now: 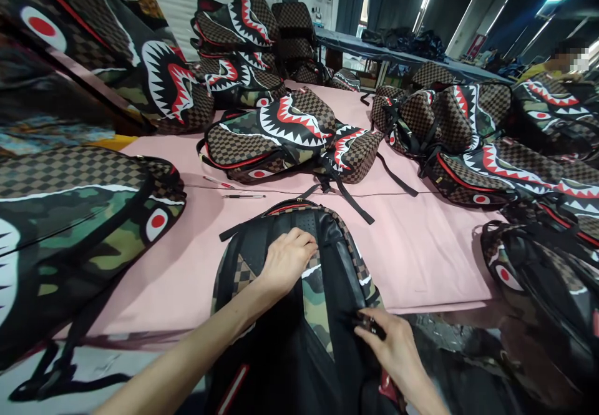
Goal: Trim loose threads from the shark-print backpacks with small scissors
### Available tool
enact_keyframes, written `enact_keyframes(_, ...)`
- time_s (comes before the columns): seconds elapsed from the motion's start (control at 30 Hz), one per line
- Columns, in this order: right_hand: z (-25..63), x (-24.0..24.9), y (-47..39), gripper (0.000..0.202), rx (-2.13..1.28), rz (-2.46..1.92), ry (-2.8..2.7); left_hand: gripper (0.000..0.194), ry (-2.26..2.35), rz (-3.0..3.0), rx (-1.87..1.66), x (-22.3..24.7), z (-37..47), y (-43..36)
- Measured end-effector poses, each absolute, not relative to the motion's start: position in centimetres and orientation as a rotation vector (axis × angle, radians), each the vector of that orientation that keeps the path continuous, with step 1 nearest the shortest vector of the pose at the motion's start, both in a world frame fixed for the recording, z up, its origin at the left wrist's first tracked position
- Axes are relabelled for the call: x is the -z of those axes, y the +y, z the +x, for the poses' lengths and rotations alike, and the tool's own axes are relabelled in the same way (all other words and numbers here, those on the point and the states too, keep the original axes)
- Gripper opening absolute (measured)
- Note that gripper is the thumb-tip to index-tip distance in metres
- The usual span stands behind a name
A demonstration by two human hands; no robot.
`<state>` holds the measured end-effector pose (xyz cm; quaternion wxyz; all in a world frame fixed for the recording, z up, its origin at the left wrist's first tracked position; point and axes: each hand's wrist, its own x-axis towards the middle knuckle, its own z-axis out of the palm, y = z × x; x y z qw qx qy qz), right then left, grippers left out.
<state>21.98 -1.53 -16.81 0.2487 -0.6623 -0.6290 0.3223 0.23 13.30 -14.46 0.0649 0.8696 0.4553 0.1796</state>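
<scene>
Where the left hand (290, 254) rests: on the upper back of a black backpack with brown-checked and camouflage-print panels (290, 343), fingers bent under; whether they grip a strap or merely press, I cannot tell.
Right hand (394, 340): at the bag's 4 o'clock edge, thumb and fingers seemingly pinched on a small dark fitting (374, 326); its exact kind is too shaded to tell.
Backpack: back side up, top toward 12 o'clock, lying over the near edge of the pink-covered tabletop (430, 246), its lower part reaching toward 6.
Step in hand: by my reading, handling the side fitting while the left hand steadies the bag.
Next move: seems to call for a steady left hand and a better view of the fitting, partly covered by the right fingers.
Pens: a slim black-and-clear pen (244, 196) at 11 o'clock, a red-and-white pen (219, 182) beyond it.
12 o'clock: a checked backpack with shark-mouth print (281, 131); a long black webbing strap (353, 201) trails toward the near bag, close enough to snag.
9 o'clock: a large camouflage-and-checked backpack (93, 215).
3 o'clock: a dark backpack with a red-and-white eye (538, 278), limiting room on that side.
2 o'clock: shark-print backpacks heaped together (496, 168); farther off, a person in yellow (538, 70).
</scene>
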Motion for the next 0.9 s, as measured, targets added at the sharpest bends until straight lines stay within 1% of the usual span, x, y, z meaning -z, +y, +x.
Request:
enact_keyframes(0.13, 22.2, 15.9, 0.6, 0.029, -0.801, -1.776, -1.693, 0.020, 1.370, 2.743, -0.146, 12.6, 1.9, 13.7)
enact_keyframes(0.23, 21.9, 15.8, 1.7, 0.032, -0.759, -1.750, -1.706, 0.021, 1.290, 2.820, -0.010, 12.1, 3.2, 13.9)
enact_keyframes(0.4, 21.8, 16.0, 2.6, 0.034, -0.749, -1.743, -1.686, 0.025, 1.145, 2.843, -0.042, 13.2, 3.1, 14.8)
enact_keyframes(0.47, 21.8, 16.0, 2.9, 0.040, -0.754, -1.754, -1.664, 0.024, 1.167, 2.853, -0.031, 13.7, 2.2, 15.4)
enact_keyframes(0.53, 21.7, 15.9, 3.3, 0.045, -0.752, -1.758, -1.632, 0.022, 1.200, 2.848, -0.095, 14.2, 1.2, 15.8)
enact_keyframes(0.57, 21.5, 15.9, 3.6, 0.044, -0.744, -1.761, -1.615, 0.022, 1.207, 2.834, -0.155, 14.5, 0.8, 15.9)
enact_keyframes(0.63, 21.0, 16.1, 4.5, 0.033, -0.700, -1.765, -1.595, 0.021, 1.195, 2.788, -0.282, 14.9, 0.2, 16.0)
enact_keyframes(0.73, 19.9, 16.6, 6.3, 0.021, -0.547, -1.725, -1.644, 0.019, 1.154, 2.708, -0.397, 15.2, 0.0, 16.0)
enact_keyframes(0.9, 18.0, 17.4, 8.9, 0.019, -0.345, -1.626, -1.781, 0.020, 1.141, 2.654, -0.470, 15.5, 0.2, 15.8)
